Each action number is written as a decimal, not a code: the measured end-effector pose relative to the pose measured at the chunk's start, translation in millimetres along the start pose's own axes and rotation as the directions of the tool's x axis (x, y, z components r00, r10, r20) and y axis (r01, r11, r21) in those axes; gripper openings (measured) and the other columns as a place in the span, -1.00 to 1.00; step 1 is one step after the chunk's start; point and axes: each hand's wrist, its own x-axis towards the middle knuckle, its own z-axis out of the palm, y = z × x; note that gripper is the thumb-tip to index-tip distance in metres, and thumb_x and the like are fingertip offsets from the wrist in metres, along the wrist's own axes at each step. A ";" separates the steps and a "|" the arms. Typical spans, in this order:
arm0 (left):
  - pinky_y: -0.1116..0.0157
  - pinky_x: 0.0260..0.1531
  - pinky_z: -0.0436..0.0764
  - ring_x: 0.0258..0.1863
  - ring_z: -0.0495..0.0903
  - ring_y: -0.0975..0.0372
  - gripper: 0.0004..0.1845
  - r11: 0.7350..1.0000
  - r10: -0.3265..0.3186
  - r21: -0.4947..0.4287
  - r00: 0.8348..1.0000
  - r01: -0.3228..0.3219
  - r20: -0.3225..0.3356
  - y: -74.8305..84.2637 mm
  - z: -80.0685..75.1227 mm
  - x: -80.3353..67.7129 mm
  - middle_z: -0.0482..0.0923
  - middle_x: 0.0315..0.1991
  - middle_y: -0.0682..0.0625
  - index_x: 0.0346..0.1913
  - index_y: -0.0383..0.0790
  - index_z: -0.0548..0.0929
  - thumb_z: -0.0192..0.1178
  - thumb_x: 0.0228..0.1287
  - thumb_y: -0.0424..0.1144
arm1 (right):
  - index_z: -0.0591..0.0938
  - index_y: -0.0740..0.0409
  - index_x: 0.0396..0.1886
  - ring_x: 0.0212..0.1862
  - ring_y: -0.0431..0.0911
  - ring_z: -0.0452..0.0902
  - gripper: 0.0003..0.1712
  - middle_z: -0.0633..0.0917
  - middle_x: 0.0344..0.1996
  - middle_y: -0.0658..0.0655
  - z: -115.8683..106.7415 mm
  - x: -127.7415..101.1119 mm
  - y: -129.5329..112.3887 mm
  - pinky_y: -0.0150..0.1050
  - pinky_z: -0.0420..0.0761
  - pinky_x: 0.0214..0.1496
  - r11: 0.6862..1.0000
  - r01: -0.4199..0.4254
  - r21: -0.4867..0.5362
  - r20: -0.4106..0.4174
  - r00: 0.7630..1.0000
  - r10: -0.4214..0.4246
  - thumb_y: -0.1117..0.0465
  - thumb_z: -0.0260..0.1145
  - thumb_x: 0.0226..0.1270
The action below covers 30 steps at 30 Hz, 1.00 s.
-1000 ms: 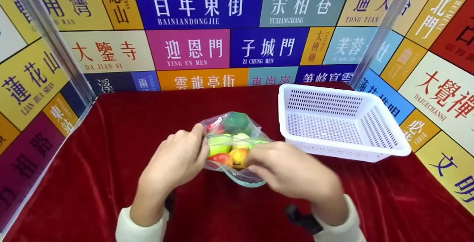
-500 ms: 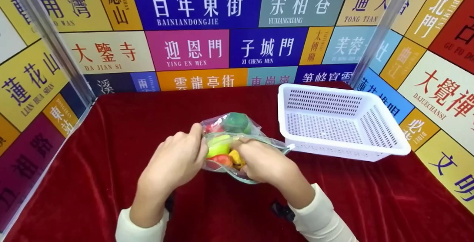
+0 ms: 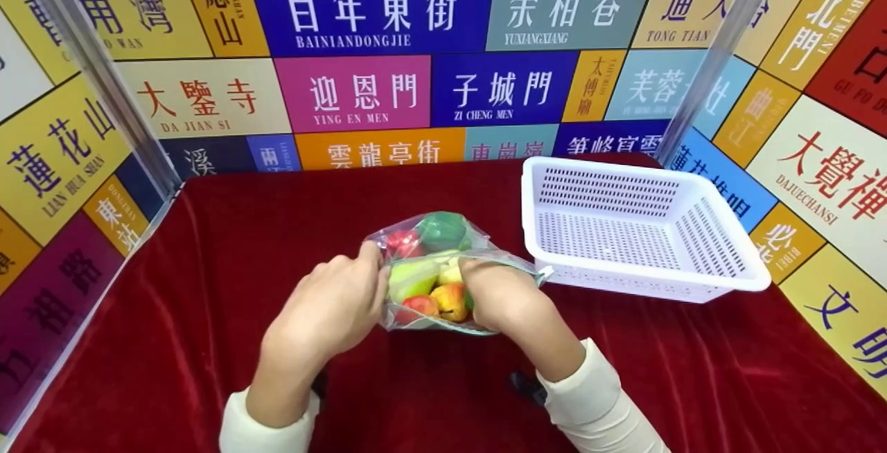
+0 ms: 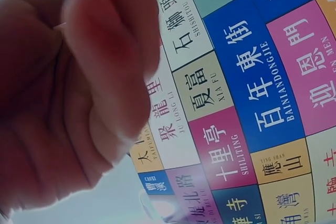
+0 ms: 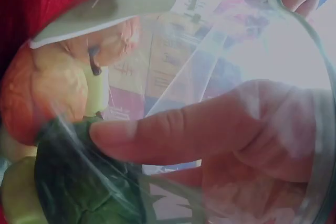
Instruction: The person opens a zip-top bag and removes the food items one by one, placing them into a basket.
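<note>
A clear zip bag (image 3: 509, 258) full of fruit and vegetables lies on the red cloth. My left hand (image 3: 334, 300) grips the bag's left edge; in the left wrist view its fingers are curled. My right hand (image 3: 509, 294) is inside the bag at the right. Its thumb (image 5: 157, 135) lies against a dark green wrinkled vegetable (image 5: 86, 177), and the fingers run behind it, mostly hidden. Around them in the bag are a yellow-green fruit (image 3: 412, 280), a red-orange fruit (image 3: 421, 305), a yellow-orange fruit (image 3: 450, 300), a red piece (image 3: 403, 244) and a large green one (image 3: 443, 230).
A white perforated plastic basket (image 3: 644, 276) stands at the back right, close to the bag. Red velvet cloth (image 3: 229, 252) covers the table. Printed sign walls (image 3: 374, 3) rise behind and on both sides, with metal posts at the corners.
My right hand has gone from the bag's right edge into the bag, then a little to the right. The bag's mouth has spread wider. My left hand has kept its hold.
</note>
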 end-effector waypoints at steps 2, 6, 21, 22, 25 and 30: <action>0.24 -0.60 0.48 -0.62 0.49 0.15 -0.80 0.999 0.019 -0.033 1.000 -0.019 0.008 -1.1 -0.7 -0.2 0.42 -0.60 -0.04 -0.14 -0.27 0.46 0.09 0.47 -0.16 | 0.53 0.13 -0.22 -0.36 0.09 0.61 -0.76 0.61 -0.45 0.11 -0.9 0.2 1.5 0.04 0.64 -0.24 1.000 -0.010 -0.017 0.004 1.000 0.010 0.38 0.36 0.13; 0.28 -0.63 0.44 -0.66 0.44 0.20 -0.86 0.992 0.075 -0.100 0.997 -0.073 0.010 -3.7 -2.9 -1.7 0.39 -0.64 0.00 -0.23 -0.23 0.44 0.07 0.43 -0.22 | 0.53 0.14 -0.28 -0.37 0.09 0.60 -0.82 0.60 -0.47 0.10 -2.4 -0.6 3.1 0.02 0.63 -0.27 0.999 -0.024 -0.030 0.004 1.000 0.024 0.38 0.33 0.14; 0.26 -0.56 0.45 -0.64 0.42 0.20 -0.92 0.987 0.084 -0.138 0.996 -0.081 0.018 -5.9 -4.8 -1.2 0.39 -0.63 0.02 -0.28 -0.19 0.46 0.07 0.36 -0.25 | 0.65 0.14 -0.07 -0.25 0.08 0.60 -0.68 0.67 -0.31 0.17 -14.1 -19.5 -5.0 0.03 0.61 -0.14 0.995 0.098 -0.022 -0.080 0.992 -0.099 0.25 0.44 0.15; 0.26 -0.56 0.45 -0.63 0.42 0.20 -0.91 0.987 0.081 -0.138 0.997 -0.077 0.021 -5.9 -4.9 -1.1 0.40 -0.63 0.02 -0.28 -0.19 0.47 0.07 0.36 -0.24 | 0.67 0.13 -0.05 -0.24 0.07 0.59 -0.66 0.67 -0.29 0.17 -15.7 -21.6 -5.6 0.02 0.60 -0.14 0.994 0.110 -0.024 -0.089 0.990 -0.111 0.23 0.45 0.15; 0.26 -0.56 0.44 -0.63 0.42 0.19 -0.90 0.989 0.076 -0.129 0.997 -0.073 0.021 -6.5 -5.2 -0.4 0.40 -0.62 0.01 -0.29 -0.19 0.47 0.08 0.37 -0.24 | 0.68 0.11 0.06 -0.19 0.06 0.57 -0.56 0.66 -0.21 0.18 -20.5 -28.6 -7.4 0.00 0.58 -0.09 0.991 0.133 -0.024 -0.098 0.986 -0.135 0.19 0.48 0.15; 0.26 -0.54 0.45 -0.61 0.43 0.21 -0.89 0.989 0.057 -0.136 0.997 -0.051 0.042 -8.1 -6.3 0.9 0.43 -0.60 0.01 -0.26 -0.18 0.50 0.09 0.40 -0.21 | 0.63 0.02 0.18 -0.07 0.06 0.55 -0.43 0.63 -0.06 0.16 -28.1 -44.2 -9.4 0.00 0.57 0.06 0.985 0.164 -0.043 -0.142 0.975 -0.169 0.02 0.51 0.17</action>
